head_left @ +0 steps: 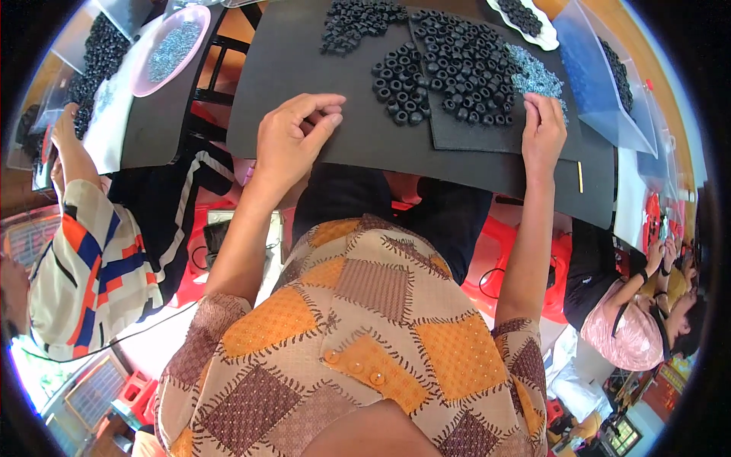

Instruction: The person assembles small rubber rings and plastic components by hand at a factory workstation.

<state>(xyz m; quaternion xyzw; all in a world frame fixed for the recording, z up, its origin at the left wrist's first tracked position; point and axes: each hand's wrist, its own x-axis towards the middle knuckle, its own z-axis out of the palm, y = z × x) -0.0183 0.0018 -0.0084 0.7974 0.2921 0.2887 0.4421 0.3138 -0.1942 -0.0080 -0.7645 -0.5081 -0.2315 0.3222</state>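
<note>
My left hand (293,141) is held over the near left part of the dark table (304,68). Its thumb and forefinger are apart, and nothing shows between them. At the near edge of a pile of small pale-blue, clear pieces (537,72) is my right hand (544,137). Its fingertips are pinched together; whether a small piece is between them is hidden. Black ring-shaped parts with round holes (468,68) lie heaped on a dark mat (480,140) between my hands. A smaller group of the same black parts (401,85) lies left of the mat.
Another heap of black parts (358,23) lies farther back. A white dish (552,38) holds black pieces, beside a clear plastic bin (609,99). A thin yellow stick (580,177) lies near the right edge. On the left table, a pink bowl (141,76) stands near another person's hand (65,129).
</note>
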